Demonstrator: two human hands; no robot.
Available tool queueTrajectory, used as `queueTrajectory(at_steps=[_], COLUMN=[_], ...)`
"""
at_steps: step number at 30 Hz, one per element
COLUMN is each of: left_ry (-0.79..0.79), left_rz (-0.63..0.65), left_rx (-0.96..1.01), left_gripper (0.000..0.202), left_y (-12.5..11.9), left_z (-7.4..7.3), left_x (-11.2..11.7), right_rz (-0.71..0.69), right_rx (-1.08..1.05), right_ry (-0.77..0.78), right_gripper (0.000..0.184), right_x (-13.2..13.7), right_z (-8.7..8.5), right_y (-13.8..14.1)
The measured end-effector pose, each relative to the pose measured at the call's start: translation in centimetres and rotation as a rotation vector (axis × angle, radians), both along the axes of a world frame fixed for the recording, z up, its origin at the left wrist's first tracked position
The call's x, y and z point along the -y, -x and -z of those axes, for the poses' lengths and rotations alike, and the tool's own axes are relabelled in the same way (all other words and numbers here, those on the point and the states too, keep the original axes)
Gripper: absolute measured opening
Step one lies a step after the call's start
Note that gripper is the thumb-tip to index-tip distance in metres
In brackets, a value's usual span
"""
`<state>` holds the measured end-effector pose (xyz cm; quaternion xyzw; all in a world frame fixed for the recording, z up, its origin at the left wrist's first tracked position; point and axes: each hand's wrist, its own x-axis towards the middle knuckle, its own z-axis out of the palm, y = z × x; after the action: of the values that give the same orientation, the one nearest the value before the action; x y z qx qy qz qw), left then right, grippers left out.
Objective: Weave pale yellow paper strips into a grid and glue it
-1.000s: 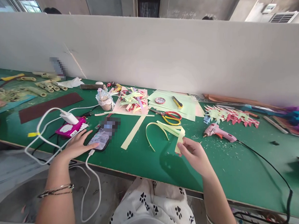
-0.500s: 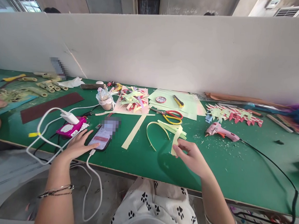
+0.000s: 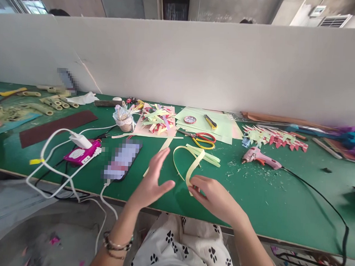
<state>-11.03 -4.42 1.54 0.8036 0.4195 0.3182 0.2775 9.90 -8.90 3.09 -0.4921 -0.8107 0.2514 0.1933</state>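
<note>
Between the fingers of my right hand [image 3: 208,193] is a pale yellow paper strip [image 3: 195,165], pinched near its lower end and curving upward. My left hand [image 3: 154,183] hovers over the table edge, thumb and fingers apart, holding nothing. Partly behind it lies another flat yellow strip [image 3: 167,143]. A thin curled strip [image 3: 174,159] and several light green strips [image 3: 213,160] rest just beyond my right hand. To the left of my left hand lies a phone [image 3: 123,160] with its screen lit and a white cable plugged in.
Scissors [image 3: 205,140] with red and yellow handles lie beyond the strips. A pink glue gun [image 3: 260,157] sits on the right, its black cord trailing. A purple power strip [image 3: 81,152] with looping white cables stands left. Cut paper pieces [image 3: 159,118] are heaped at the back.
My left hand has left the phone and moved right, toward my right hand. My right hand has come left and lower with the paper strip, which now shows more of its length.
</note>
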Motion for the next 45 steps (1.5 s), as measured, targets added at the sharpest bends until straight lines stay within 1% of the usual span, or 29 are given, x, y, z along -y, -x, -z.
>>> queueTrajectory(at_steps=[2, 4, 5, 7, 10, 14, 19, 24, 25, 27, 30, 33, 35, 38, 40, 41, 43, 45], left_ry=[0.051, 0.078, 0.097, 0.114, 0.096, 0.092, 0.163, 0.249, 0.274, 0.351, 0.511, 0.68, 0.795, 0.917, 0.908, 0.868, 0.734, 0.585], left_rz=[0.159, 0.293, 0.342, 0.387, 0.351, 0.23, 0.185, 0.152, 0.13, 0.06, -0.004, 0.038, 0.06, 0.039, 0.046, 0.061, 0.082, 0.076], left_rx=[0.049, 0.069, 0.085, 0.122, 0.142, 0.118, 0.143, 0.254, 0.303, 0.463, 0.769, 0.994, 1.109, 1.223, 1.228, 1.201, 1.09, 0.917], left_gripper=[0.084, 0.079, 0.075, 0.065, 0.047, 0.029, 0.034, 0.034, 0.033, 0.03, 0.028, 0.026, 0.019, 0.011, 0.011, 0.012, 0.012, 0.013], left_y=[-2.6, -4.0, -4.4, -4.9, -5.5, -6.3, -6.2, -5.6, -5.7, -6.1, -6.9, -7.5, -7.7, -7.9, -8.0, -8.0, -7.9, -7.9], left_z=[-0.2, -0.4, -0.4, -0.4, -0.1, -0.1, -0.6, -0.6, -0.6, -0.7, -1.1, -1.9, -2.3, -2.7, -2.9, -3.0, -3.1, -3.2], left_x=[0.4, 0.4, 0.3, 0.1, -0.4, -1.6, -3.0, -3.8, -4.0, -4.1, -4.0, -3.6, -3.3, -3.1, -2.9, -2.8, -2.6, -2.3], right_rz=[-0.034, -0.021, 0.003, 0.054, 0.104, 0.161, 0.23, 0.354, 0.362, 0.336, 0.242, 0.205, 0.227, 0.261, 0.253, 0.237, 0.206, 0.23], right_rx=[-0.032, -0.086, -0.125, -0.222, -0.38, -0.585, -0.765, -0.876, -0.869, -0.809, -0.7, -0.63, -0.597, -0.554, -0.509, -0.48, -0.431, -0.44], right_ry=[0.0, 0.002, 0.003, 0.0, -0.002, 0.018, -0.036, -0.11, -0.105, -0.061, 0.08, 0.182, 0.191, 0.176, 0.182, 0.184, 0.144, 0.035], right_gripper=[0.017, 0.017, 0.017, 0.018, 0.015, 0.019, 0.026, 0.03, 0.031, 0.033, 0.033, 0.032, 0.032, 0.031, 0.032, 0.032, 0.027, 0.018], right_x=[0.1, 0.2, 0.2, 0.2, 0.1, 0.0, 0.3, 0.4, 0.4, 0.4, 0.1, -0.4, -0.8, -1.1, -1.2, -1.2, -1.3, -1.4], right_z=[0.0, 0.1, 0.1, -0.1, -0.5, -0.9, -1.0, -1.0, -1.0, -1.0, -0.3, 1.0, 1.9, 2.8, 3.0, 3.0, 2.8, 2.2], right_y=[0.2, 0.0, -0.2, -0.7, -1.7, -2.6, -3.1, -3.3, -3.2, -3.0, -2.2, -1.3, -0.8, -0.4, -0.4, -0.4, -0.7, -1.2])
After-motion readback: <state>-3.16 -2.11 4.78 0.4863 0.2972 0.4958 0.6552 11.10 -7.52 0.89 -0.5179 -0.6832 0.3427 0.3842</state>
